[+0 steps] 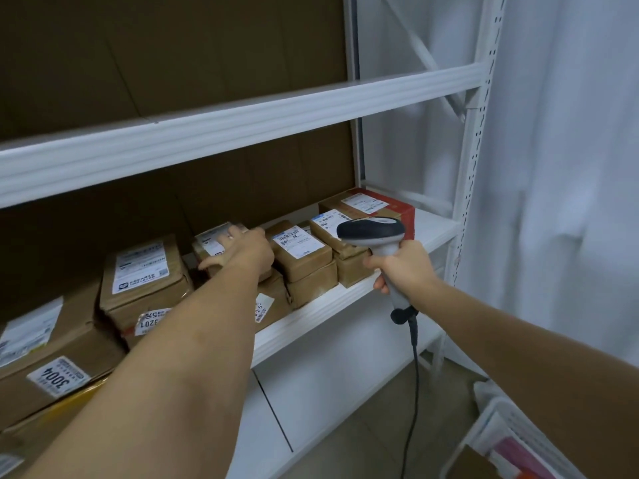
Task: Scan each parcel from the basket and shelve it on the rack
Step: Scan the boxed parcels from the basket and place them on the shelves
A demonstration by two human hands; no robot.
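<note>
Well along, I judge: the left hand (238, 248) rests flat-fingered on a parcel (216, 242) amid the rack's (345, 299) middle shelf, the right hand (403, 267) grips the scanner (375, 236), and the basket (501, 430) holds more.

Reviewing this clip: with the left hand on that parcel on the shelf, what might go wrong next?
1. The left hand rests on a small parcel perched on top of another; a push might slide it off.
2. The scanner, gripped by the right hand, hangs close to the stacked boxes and may knock them.
3. Its cable dangles toward the basket and might snag.
</note>
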